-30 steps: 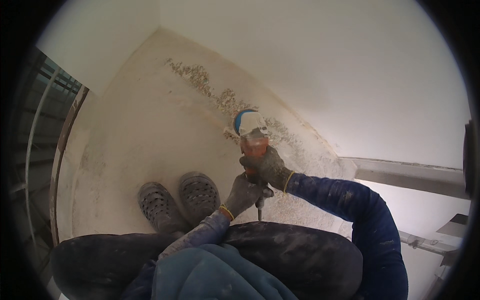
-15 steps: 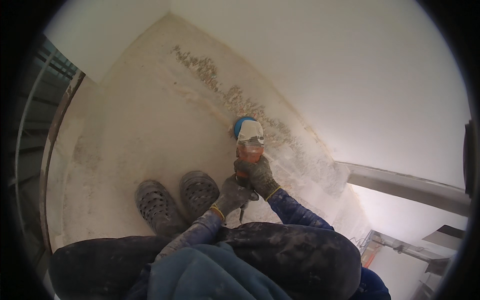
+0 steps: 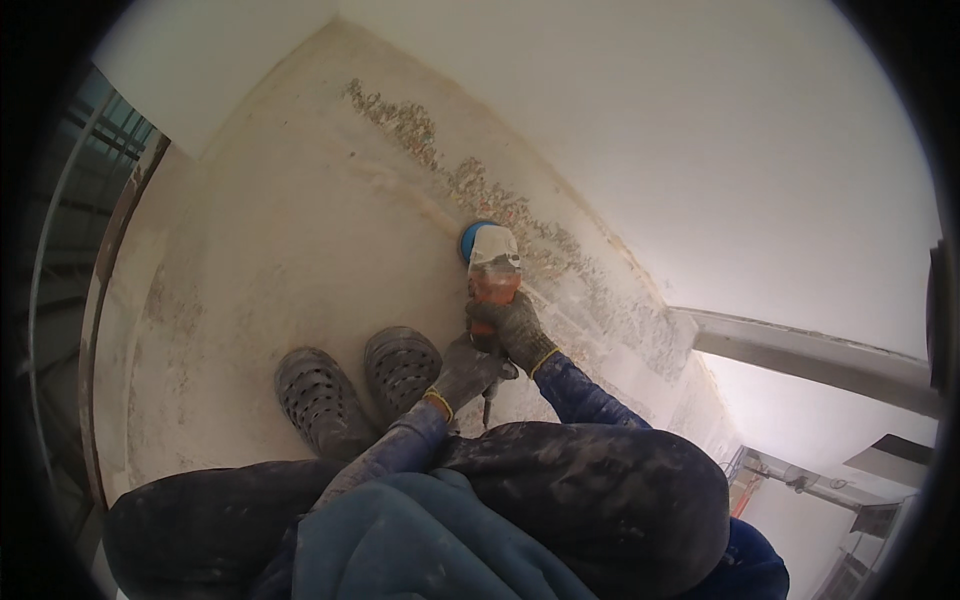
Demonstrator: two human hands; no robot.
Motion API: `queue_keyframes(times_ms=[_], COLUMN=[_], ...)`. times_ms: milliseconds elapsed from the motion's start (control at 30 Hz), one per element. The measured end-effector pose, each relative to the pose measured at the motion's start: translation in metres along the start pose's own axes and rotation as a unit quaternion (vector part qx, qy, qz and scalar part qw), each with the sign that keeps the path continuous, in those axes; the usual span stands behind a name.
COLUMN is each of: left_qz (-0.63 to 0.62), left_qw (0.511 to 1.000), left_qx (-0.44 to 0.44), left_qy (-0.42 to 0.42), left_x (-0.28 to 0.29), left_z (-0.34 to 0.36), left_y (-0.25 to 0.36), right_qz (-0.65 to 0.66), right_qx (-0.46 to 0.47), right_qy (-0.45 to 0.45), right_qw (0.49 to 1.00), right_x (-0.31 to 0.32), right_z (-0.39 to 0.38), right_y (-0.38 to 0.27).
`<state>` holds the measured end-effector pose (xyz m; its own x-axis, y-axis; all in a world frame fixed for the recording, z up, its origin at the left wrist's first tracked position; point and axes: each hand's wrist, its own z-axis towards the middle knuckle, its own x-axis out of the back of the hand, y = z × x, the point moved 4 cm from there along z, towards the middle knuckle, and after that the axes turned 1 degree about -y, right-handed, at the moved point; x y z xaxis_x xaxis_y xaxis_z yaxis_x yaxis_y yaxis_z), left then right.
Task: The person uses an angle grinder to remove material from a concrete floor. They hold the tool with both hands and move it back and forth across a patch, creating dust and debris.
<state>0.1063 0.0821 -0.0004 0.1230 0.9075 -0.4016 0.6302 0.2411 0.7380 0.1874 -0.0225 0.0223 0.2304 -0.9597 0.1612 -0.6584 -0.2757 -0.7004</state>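
An angle grinder with an orange body, a dust-coated pale front and a blue disc is held in both my gloved hands. Its disc rests at the floor, beside a rough patch of speckled debris. My right hand, in a grey glove with a yellow cuff, is closed round the body. Lower down, my left hand wraps the rear end, where a cord hangs out. Whether the disc spins, I cannot tell.
Two dusty grey clogs stand on the pale floor left of the tool. A white wall runs along the right, ending at a doorway threshold. Metal railing lines the left edge.
The grinder and both hands sit slightly higher and farther left in the picture. Shoes and floor have shifted a little too, so the view itself has moved. Both hands keep their hold.
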Motion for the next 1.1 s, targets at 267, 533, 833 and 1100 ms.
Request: queue_keyframes(times_ms=[267,533,833,1100], left_qz=[-0.119,0.034,-0.114,-0.160], left_qw=[0.992,0.997,0.993,0.986], left_qx=[0.019,0.051,-0.017,0.005], left_qy=[-0.021,-0.056,-0.012,-0.042], left_x=[0.000,-0.007,-0.004,-0.005], left_z=[-0.001,0.007,0.001,0.001], left_y=[-0.005,-0.008,-0.012,-0.005], right_qz=[0.037,0.052,-0.123,-0.112], right_qx=[-0.036,-0.044,0.038,0.034], right_qy=[-0.015,0.026,-0.007,-0.013], right_qw=[0.999,0.997,0.992,0.993], right_x=[-0.007,0.004,-0.003,-0.009], right_z=[-0.001,-0.002,0.012,-0.002], right_y=[-0.003,0.009,0.007,-0.021])
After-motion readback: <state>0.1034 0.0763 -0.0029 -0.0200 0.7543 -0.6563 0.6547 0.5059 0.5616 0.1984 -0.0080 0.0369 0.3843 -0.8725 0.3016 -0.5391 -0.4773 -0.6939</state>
